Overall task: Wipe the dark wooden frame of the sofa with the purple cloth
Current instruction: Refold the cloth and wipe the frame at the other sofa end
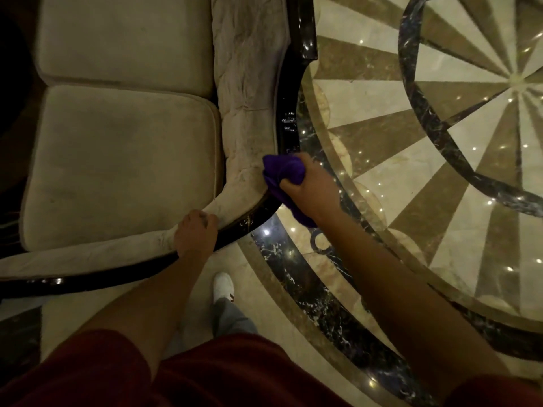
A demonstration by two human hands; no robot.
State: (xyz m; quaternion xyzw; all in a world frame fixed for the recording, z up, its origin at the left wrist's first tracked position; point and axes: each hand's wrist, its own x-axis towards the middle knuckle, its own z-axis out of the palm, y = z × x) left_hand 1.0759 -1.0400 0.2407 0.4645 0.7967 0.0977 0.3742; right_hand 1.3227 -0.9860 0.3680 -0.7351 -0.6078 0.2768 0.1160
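head cam, looking down over sofa corner. low light, some blur.

right hand (308, 186) has purple cloth (283, 171) bunched up, fingers curled tight round the wad, a loose tail hanging below the wrist toward the floor. cloth is pressed on the dark wooden frame (289, 127) right at the curved corner where the side rail bends into the near rail. cloth touching wood and just beside the beige padded edge (249, 113).

left hand (195, 233) rests on the near rail, on the padded lip and over the dark wood, well apart from the cloth. fingers bent over the edge, holding nothing, looks like a brace only. exact finger spread hard to tell, blurry.

seat cushions (123, 160) pale, untouched. glossy marble floor (411, 142) w/ dark inlay rings around. white shoe (223, 286) below near rail.

step in hand (my read): mid-wipe, working the corner bend of the frame. can't judge from this which stretches are done; gloss shows along both rails, no clear clean/dirty line.

next move calls for: keep cloth flat-ish on the wood and follow the curve, either up the side rail away from body or round toward the left hand. if going toward left hand, that hand needs to lift or slide off the rail first. keep cloth off the upholstery edge, narrow wood strip so pressure should sit on the outer face. dangling tail may need tucking in.
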